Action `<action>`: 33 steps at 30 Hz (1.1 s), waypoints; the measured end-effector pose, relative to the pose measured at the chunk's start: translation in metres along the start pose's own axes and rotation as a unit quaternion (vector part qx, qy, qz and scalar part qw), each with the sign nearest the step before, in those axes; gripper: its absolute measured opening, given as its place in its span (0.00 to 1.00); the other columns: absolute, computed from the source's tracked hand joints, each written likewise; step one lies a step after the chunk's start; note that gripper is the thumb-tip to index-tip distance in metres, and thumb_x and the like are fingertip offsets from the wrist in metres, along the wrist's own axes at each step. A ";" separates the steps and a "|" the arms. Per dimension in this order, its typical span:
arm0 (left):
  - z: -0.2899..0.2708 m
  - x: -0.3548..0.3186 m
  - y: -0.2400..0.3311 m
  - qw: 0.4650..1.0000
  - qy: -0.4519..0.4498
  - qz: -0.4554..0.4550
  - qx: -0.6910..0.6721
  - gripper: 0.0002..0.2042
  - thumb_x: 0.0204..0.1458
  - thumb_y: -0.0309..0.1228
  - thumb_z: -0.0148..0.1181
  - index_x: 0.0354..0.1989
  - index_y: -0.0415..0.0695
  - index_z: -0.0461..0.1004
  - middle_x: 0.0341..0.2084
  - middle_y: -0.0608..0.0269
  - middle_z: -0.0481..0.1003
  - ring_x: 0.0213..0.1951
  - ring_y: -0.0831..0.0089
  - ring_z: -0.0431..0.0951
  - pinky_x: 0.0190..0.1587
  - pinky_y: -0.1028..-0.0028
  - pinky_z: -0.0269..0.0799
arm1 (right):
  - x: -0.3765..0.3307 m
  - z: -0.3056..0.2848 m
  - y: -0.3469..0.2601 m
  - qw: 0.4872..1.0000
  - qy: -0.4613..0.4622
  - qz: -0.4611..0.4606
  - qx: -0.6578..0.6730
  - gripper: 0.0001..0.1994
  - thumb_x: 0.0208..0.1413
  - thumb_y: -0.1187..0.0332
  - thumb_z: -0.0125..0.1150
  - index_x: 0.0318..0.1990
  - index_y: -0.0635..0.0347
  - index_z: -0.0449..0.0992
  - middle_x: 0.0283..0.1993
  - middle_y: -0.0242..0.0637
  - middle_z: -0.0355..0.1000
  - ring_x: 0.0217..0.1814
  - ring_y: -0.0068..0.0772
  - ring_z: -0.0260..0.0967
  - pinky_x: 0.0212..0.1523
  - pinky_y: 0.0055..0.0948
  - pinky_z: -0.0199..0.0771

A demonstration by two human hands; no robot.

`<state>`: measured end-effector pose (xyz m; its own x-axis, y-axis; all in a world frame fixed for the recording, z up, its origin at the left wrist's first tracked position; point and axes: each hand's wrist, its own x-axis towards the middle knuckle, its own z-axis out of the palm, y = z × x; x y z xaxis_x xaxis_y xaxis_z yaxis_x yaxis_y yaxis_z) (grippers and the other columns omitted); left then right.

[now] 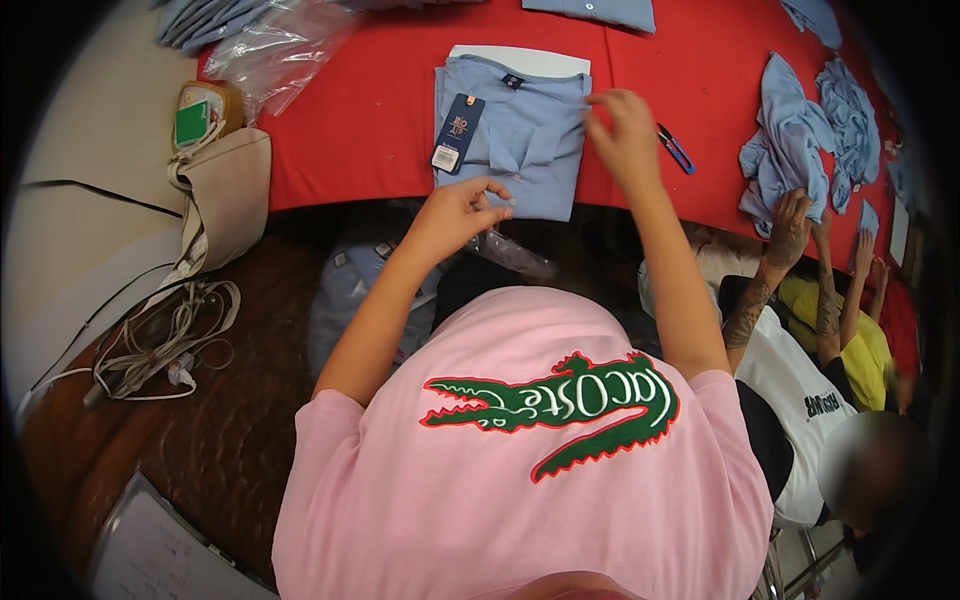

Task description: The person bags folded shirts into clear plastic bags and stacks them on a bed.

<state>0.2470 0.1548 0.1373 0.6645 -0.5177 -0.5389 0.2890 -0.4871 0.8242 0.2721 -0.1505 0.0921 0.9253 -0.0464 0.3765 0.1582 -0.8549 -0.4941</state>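
A folded light blue shirt [525,140] lies on the red table [370,120], on a white board that shows at its top edge. A dark blue hang tag [457,132] hangs from its collar on the left side. My left hand [462,208] pinches the shirt's lower edge near the table's front. My right hand [622,135] grips the shirt's right edge with bent fingers. A small blue-handled cutter [676,149] lies just right of my right hand.
A clear plastic bag [275,45] lies at the table's far left. A beige bag [225,195] and tangled white cables [165,345] rest on a brown surface to my left. To my right, another person's tattooed hand [790,225] touches a heap of crumpled blue shirts [800,140].
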 end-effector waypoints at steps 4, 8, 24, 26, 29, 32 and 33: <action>-0.005 0.021 -0.024 0.999 0.013 0.020 0.042 0.15 0.57 0.30 0.70 0.52 0.43 0.82 0.23 0.70 0.74 0.28 0.83 0.72 0.35 0.76 0.69 | 0.018 0.048 -0.067 0.988 -0.145 -0.016 0.052 0.09 0.52 0.64 0.73 0.37 0.59 0.83 0.37 0.38 0.76 0.44 0.45 0.77 0.44 0.43 0.75; -0.004 0.034 -0.032 0.996 0.017 0.035 0.086 0.13 0.55 0.30 0.71 0.48 0.42 0.81 0.24 0.68 0.73 0.28 0.80 0.73 0.35 0.75 0.69 | 0.024 0.062 -0.076 0.979 -0.200 -0.020 0.032 0.09 0.53 0.64 0.72 0.35 0.58 0.82 0.35 0.37 0.76 0.39 0.45 0.77 0.41 0.42 0.75; -0.058 0.017 -0.007 0.983 0.158 -0.054 0.075 0.24 0.61 0.52 0.65 0.47 0.39 0.81 0.18 0.56 0.77 0.24 0.62 0.82 0.31 0.62 0.74 | 0.042 -0.008 -0.051 0.921 -0.351 0.165 0.044 0.11 0.55 0.66 0.68 0.47 0.51 0.84 0.26 0.35 0.73 0.32 0.36 0.74 0.36 0.38 0.74; -0.064 0.033 -0.033 0.959 0.224 -0.018 0.175 0.23 0.60 0.49 0.67 0.48 0.39 0.81 0.18 0.55 0.78 0.24 0.61 0.82 0.31 0.62 0.74 | 0.039 0.003 -0.052 0.920 -0.362 0.150 -0.009 0.13 0.54 0.66 0.68 0.47 0.50 0.82 0.28 0.36 0.76 0.35 0.39 0.77 0.39 0.40 0.75; -0.065 0.047 -0.043 0.934 0.259 0.026 0.246 0.22 0.58 0.46 0.69 0.47 0.38 0.81 0.20 0.53 0.80 0.26 0.57 0.84 0.32 0.60 0.75 | 0.035 0.015 -0.047 0.929 -0.349 0.119 -0.044 0.12 0.54 0.65 0.67 0.46 0.50 0.81 0.30 0.37 0.79 0.39 0.42 0.79 0.40 0.41 0.77; -0.067 0.056 -0.039 0.936 0.248 0.002 0.250 0.19 0.57 0.42 0.71 0.46 0.37 0.81 0.21 0.54 0.81 0.27 0.58 0.84 0.32 0.60 0.75 | 0.035 0.012 -0.050 0.929 -0.357 0.097 -0.025 0.12 0.54 0.65 0.66 0.46 0.51 0.80 0.32 0.38 0.80 0.40 0.44 0.80 0.42 0.41 0.78; -0.069 0.057 -0.035 0.939 0.241 -0.017 0.247 0.19 0.57 0.41 0.71 0.46 0.37 0.81 0.21 0.54 0.80 0.26 0.60 0.83 0.32 0.61 0.75 | 0.035 0.007 -0.054 0.933 -0.345 0.105 -0.017 0.11 0.55 0.65 0.65 0.46 0.51 0.81 0.34 0.38 0.80 0.40 0.43 0.80 0.42 0.42 0.78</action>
<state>0.3221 0.1908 0.0892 0.9293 -0.1763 -0.3244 0.0397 -0.8258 0.5626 0.2985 -0.1026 0.1266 0.9381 0.1192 -0.3253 -0.0516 -0.8804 -0.4714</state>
